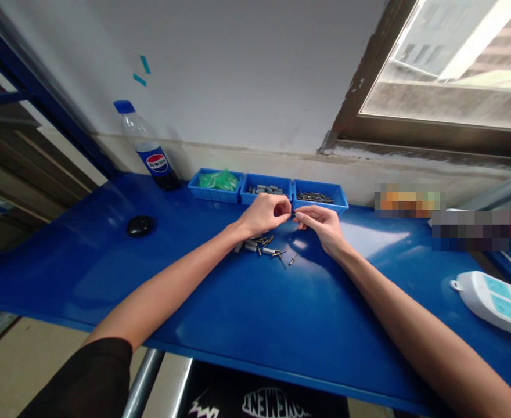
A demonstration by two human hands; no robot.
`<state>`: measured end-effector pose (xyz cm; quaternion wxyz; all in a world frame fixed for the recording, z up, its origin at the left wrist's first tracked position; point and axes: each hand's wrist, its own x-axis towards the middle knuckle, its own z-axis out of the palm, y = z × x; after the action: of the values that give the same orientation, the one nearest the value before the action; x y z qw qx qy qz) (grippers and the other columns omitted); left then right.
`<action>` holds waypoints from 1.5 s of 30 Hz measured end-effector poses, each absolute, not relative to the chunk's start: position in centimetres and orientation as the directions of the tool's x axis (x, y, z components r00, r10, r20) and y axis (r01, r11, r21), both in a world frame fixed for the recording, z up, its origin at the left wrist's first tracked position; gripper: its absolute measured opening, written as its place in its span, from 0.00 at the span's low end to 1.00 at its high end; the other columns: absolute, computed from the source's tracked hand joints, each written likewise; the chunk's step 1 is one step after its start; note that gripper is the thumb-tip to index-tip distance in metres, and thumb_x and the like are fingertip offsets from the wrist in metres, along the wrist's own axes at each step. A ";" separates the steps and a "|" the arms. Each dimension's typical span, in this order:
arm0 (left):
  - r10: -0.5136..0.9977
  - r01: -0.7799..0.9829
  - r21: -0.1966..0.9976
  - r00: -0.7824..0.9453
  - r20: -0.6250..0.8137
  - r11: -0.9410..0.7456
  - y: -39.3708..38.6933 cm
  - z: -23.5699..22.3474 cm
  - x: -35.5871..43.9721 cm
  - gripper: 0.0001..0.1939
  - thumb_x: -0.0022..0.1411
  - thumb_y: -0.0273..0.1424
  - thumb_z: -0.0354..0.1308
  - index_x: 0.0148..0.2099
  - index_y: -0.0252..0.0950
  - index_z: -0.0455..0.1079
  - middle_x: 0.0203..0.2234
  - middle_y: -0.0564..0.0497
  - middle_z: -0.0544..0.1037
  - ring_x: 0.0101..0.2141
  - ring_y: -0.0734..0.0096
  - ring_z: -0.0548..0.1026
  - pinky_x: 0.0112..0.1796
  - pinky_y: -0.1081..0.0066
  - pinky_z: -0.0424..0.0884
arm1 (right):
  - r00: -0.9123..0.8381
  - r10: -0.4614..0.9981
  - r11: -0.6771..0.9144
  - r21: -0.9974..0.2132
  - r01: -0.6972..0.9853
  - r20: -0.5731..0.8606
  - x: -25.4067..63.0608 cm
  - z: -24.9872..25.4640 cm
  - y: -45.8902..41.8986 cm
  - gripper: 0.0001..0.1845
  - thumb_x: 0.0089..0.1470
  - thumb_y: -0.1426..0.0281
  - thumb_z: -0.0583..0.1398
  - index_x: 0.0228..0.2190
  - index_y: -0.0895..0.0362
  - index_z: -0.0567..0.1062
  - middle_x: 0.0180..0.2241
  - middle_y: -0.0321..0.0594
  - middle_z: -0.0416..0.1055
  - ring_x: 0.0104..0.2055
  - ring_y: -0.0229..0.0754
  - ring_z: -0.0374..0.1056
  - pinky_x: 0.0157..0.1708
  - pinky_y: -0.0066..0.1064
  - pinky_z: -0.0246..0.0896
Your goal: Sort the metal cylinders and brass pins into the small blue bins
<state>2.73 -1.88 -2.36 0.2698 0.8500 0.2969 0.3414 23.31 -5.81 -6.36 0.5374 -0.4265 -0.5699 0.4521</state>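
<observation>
My left hand (268, 212) and my right hand (320, 223) meet in the air over the blue table, fingertips of each closed in a pinch. Between them runs a thin, pin-like metal piece (293, 215), mostly hidden by the fingers. Below my left hand lies a loose pile of small metal parts: grey cylinders (268, 251) and thin brass-coloured pins (264, 240). Just behind the hands stand three blue bins. The left bin (214, 194) has green plastic in it, the middle bin (247, 198) grey cylinders, the right bin (341, 204) thin pins.
A cola bottle (155, 159) stands by the wall at the back left, with a black computer mouse (139, 226) in front of it. A white power strip (495, 299) lies at the right. The blue table (238, 325) ends close to my body.
</observation>
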 end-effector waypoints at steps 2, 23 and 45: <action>0.699 0.343 0.653 0.579 0.419 -0.675 -1.8 -2.3 2.7 0.03 0.62 0.27 0.62 0.36 0.33 0.76 0.30 0.50 0.82 0.31 0.70 0.79 0.36 0.71 0.73 | -0.034 0.972 0.232 -0.973 0.006 0.231 23.3 -6.4 -5.8 0.14 0.50 0.58 0.73 0.35 0.54 0.85 0.27 0.38 0.80 0.26 0.40 0.72 0.27 0.33 0.67; 0.191 0.138 0.529 0.980 0.046 -0.837 -3.7 -1.5 3.2 0.07 0.62 0.24 0.67 0.41 0.40 0.82 0.38 0.48 0.79 0.39 0.67 0.78 0.41 0.72 0.72 | 0.103 0.961 0.271 -0.952 -0.139 0.258 23.5 -6.6 -5.7 0.27 0.53 0.63 0.65 0.55 0.48 0.75 0.47 0.42 0.82 0.29 0.40 0.74 0.31 0.34 0.69; 0.555 0.255 0.626 0.757 0.345 -0.737 -1.7 -1.0 2.3 0.09 0.66 0.25 0.60 0.46 0.34 0.79 0.34 0.49 0.82 0.34 0.71 0.77 0.37 0.71 0.71 | 0.075 0.966 0.253 -0.962 -0.103 0.246 23.7 -6.8 -5.4 0.16 0.56 0.60 0.66 0.45 0.51 0.80 0.34 0.37 0.81 0.26 0.40 0.71 0.30 0.34 0.66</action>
<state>2.27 -1.68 -0.99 0.2829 0.8936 0.2266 0.2648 23.69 -5.44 -6.85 0.6012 -0.4193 -0.5147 0.4447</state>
